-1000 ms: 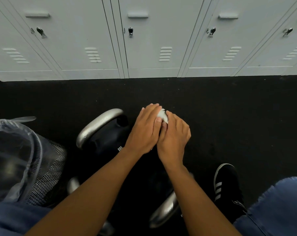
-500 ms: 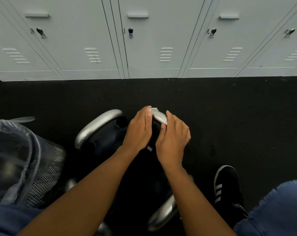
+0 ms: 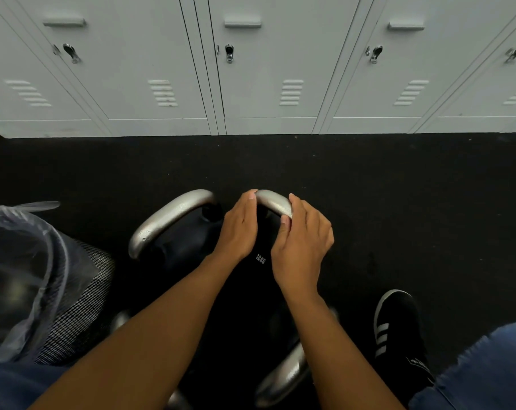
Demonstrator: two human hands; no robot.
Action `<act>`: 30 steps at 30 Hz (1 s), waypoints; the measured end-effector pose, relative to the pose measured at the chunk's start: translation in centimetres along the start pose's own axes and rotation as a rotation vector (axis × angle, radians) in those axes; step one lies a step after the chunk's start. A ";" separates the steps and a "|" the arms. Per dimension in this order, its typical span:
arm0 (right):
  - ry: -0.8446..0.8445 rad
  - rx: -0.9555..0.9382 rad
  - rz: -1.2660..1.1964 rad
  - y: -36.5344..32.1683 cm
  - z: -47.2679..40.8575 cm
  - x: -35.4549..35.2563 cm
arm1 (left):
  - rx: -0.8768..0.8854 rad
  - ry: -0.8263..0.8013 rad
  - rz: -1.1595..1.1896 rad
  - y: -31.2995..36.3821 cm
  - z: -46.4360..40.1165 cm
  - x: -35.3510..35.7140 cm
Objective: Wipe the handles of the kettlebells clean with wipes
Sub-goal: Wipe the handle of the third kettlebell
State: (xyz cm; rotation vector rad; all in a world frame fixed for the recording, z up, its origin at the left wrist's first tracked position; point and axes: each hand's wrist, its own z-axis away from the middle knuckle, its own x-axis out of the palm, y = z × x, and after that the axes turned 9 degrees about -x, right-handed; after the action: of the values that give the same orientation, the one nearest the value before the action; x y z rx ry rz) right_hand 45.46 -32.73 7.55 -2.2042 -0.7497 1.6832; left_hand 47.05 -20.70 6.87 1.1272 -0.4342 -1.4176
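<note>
A black kettlebell [image 3: 258,279] marked 12KG stands on the floor in front of me, with a silver handle [image 3: 273,202]. My left hand [image 3: 239,230] wraps over the handle's left bend, fingertips on top. My right hand [image 3: 302,242] grips the handle's right side, thumb beneath and fingers over it. Only a short bare stretch of handle shows between the two hands. No wipe can be seen; my hands may be covering one. A second kettlebell's silver handle [image 3: 168,220] arches just to the left, and a third handle [image 3: 283,377] lies close to me under my right forearm.
A mesh bin [image 3: 73,306] lined with a clear plastic bag [image 3: 20,261] stands at my left. My black striped shoe [image 3: 397,329] and jeans knee [image 3: 487,368] are at the right. Grey lockers [image 3: 265,69] close off the far side of the black rubber floor [image 3: 398,187].
My hands have slid apart along the handle, the left one down and to the left. More of the silver handle shows between them now.
</note>
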 end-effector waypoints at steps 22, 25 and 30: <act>-0.038 0.032 -0.024 -0.4 -0.2 -0.5 | -0.050 0.046 0.189 -0.3 -0.5 -0.4; -0.022 0.016 -0.027 -0.3 -0.1 -0.4 | -0.192 0.008 0.149 -0.1 -2.0 -0.1; -0.027 0.013 -0.023 -0.3 -0.1 -0.4 | -0.282 -0.066 0.128 -2.1 -2.2 0.7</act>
State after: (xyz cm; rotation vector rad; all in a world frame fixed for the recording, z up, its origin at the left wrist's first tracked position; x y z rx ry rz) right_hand 45.38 -32.74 8.06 -2.1600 -0.7659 1.7053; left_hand 47.79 -20.14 3.91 0.8131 -0.3345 -1.3577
